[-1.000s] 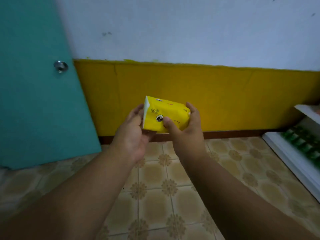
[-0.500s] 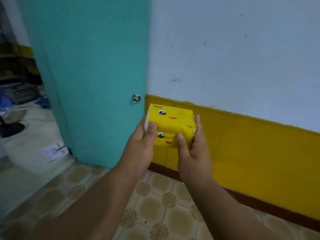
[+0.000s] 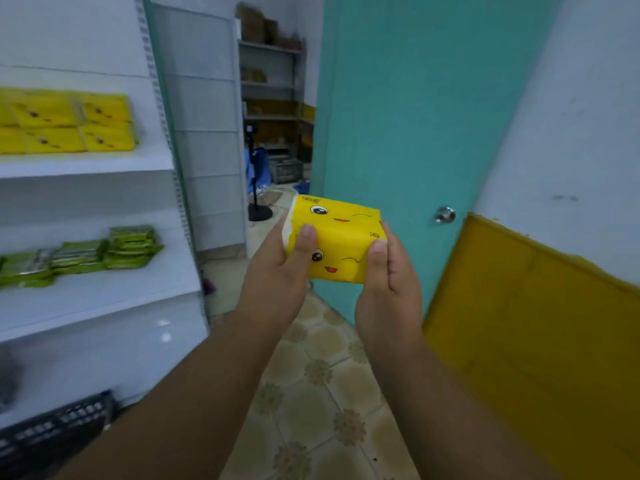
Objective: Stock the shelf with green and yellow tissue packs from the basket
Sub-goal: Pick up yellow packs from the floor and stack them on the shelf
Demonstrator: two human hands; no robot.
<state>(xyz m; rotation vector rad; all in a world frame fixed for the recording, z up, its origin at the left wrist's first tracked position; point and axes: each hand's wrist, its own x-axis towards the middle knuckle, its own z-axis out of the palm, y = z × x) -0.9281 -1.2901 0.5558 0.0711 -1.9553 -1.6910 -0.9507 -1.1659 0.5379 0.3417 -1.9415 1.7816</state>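
Observation:
A yellow tissue pack (image 3: 341, 237) printed with winking faces is held in mid-air in front of me. My left hand (image 3: 277, 275) grips its left end, thumb on the front face. My right hand (image 3: 389, 282) grips its right end. To the left stands a white shelf unit (image 3: 104, 164). Its upper shelf carries several yellow tissue packs (image 3: 65, 123). The shelf below (image 3: 114, 292) holds several green tissue packs (image 3: 86, 252) lying in low stacks. A dark basket (image 3: 59, 427) shows at the bottom left corner, its contents hidden.
A teal door (image 3: 408, 116) stands open straight ahead, with a round knob (image 3: 445, 214). A white and yellow wall (image 3: 540, 306) runs along the right. Beyond the doorway lie a back room with shelving (image 3: 272, 81) and a stand base (image 3: 259, 213). Patterned floor tiles (image 3: 322, 393) lie underfoot.
My view has swung left: the door moved from left to centre-right and the shelf unit came into sight. Both hands still hold the yellow pack, which now shows two faces.

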